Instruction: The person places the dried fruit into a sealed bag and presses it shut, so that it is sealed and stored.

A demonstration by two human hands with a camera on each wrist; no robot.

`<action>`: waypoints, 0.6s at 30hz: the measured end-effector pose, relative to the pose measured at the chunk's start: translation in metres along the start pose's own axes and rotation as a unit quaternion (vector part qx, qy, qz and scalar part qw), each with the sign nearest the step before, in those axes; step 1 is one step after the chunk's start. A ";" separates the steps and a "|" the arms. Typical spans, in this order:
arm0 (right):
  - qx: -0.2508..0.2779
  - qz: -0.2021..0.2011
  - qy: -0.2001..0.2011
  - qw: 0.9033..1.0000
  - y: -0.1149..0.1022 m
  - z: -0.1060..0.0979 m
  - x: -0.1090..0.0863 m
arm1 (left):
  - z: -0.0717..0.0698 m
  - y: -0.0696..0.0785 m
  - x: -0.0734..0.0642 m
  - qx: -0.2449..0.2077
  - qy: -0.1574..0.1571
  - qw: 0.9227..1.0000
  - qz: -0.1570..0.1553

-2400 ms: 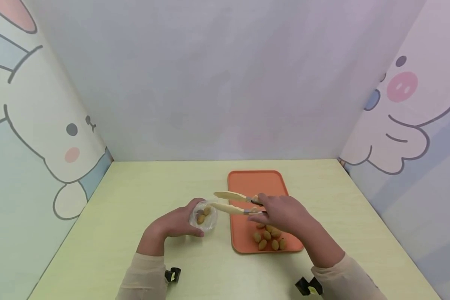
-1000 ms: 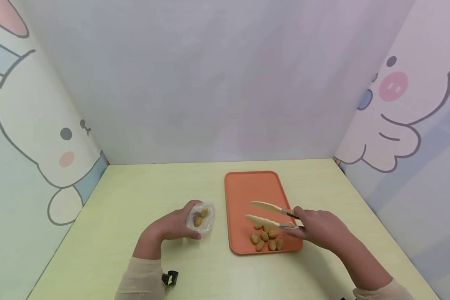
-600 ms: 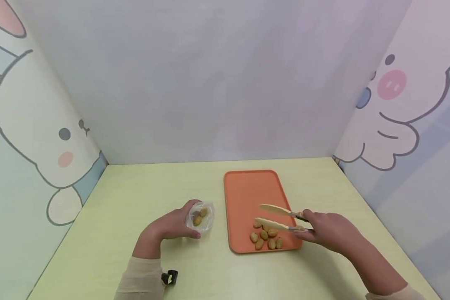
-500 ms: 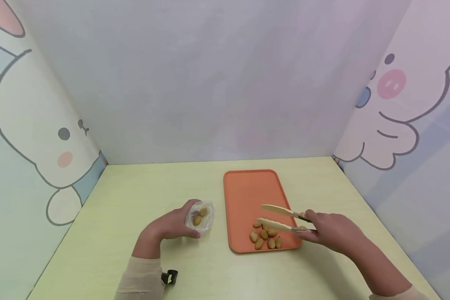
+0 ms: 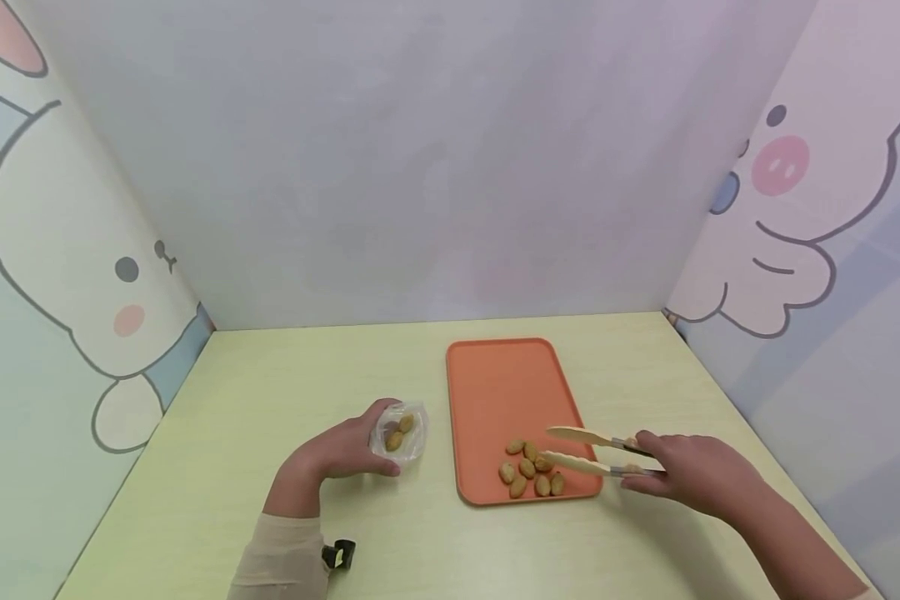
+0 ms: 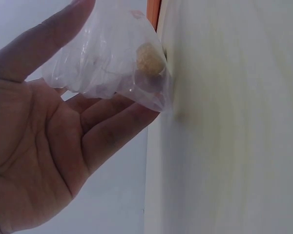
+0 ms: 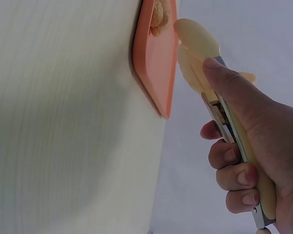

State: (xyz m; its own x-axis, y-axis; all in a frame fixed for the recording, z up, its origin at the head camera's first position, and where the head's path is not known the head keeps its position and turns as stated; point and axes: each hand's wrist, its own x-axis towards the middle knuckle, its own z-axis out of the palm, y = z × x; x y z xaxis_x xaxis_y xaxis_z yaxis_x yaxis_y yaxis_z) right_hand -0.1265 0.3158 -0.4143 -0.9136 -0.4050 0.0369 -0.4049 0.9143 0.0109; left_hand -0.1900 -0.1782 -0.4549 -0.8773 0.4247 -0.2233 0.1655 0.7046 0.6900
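Two grips on my feed: left hand [image 5: 342,448], fingers curled round clear bag [image 5: 414,450]; right hand [image 5: 703,477], fingers wrapped round tongs [image 5: 579,464].

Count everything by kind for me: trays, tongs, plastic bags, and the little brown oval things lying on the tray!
Orange tray: 1
Tongs: 1
Clear plastic bag: 1
Brown oval things on the tray, as far as I can see: 8
Total: 11
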 end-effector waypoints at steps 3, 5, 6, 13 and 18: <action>-0.004 -0.008 0.008 1.000 0.004 0.000 -0.003 | 0.000 0.000 0.000 0.003 0.000 1.000 0.000; -0.005 -0.014 0.011 1.000 0.005 -0.001 -0.004 | -0.001 0.001 0.000 0.005 0.000 1.000 0.000; -0.006 -0.016 0.014 1.000 0.006 -0.002 -0.005 | -0.001 0.001 0.000 0.005 0.000 1.000 0.000; -0.012 -0.022 0.008 1.000 0.010 -0.006 -0.006 | 0.000 0.000 0.000 -0.001 -0.002 1.000 0.001; -0.012 -0.024 -0.009 1.000 0.010 -0.005 -0.003 | 0.000 0.001 0.000 -0.003 -0.002 1.000 0.001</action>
State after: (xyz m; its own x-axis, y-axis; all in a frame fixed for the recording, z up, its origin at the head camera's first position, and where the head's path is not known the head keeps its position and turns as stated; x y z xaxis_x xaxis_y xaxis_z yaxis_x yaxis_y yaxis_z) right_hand -0.1273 0.3262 -0.4090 -0.8938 -0.4480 0.0175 -0.4473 0.8937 0.0360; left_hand -0.1895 -0.1771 -0.4541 -0.8755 0.4285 -0.2236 0.1652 0.7001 0.6947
